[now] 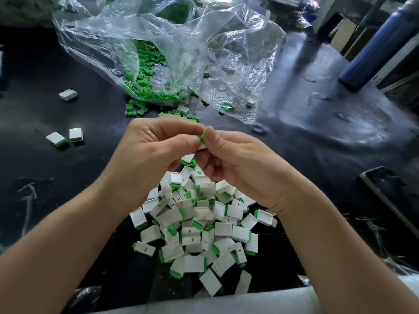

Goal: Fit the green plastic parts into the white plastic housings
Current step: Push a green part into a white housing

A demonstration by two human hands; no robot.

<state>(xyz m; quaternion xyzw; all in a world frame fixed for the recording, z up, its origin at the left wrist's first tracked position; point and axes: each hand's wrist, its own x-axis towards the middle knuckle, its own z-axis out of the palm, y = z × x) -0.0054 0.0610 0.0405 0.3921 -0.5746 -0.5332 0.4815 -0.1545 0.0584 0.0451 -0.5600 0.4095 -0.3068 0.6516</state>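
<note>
My left hand [149, 150] and my right hand [238, 162] meet above the middle of the black table. Between their fingertips they pinch one white housing [202, 146] with a green part [201, 138] at its top end; most of it is hidden by the fingers. Below the hands lies a heap of white housings with green parts [199, 225] fitted in them. Loose green parts [145, 71] spill from a clear plastic bag [172, 41] at the back.
Three fitted housings lie apart at the left: one [68, 94] further back and a pair [68, 137] nearer. A blue bottle [381, 44] stands at the back right. A dark phone [385, 196] lies at the right edge. The table's near edge [226, 300] is pale.
</note>
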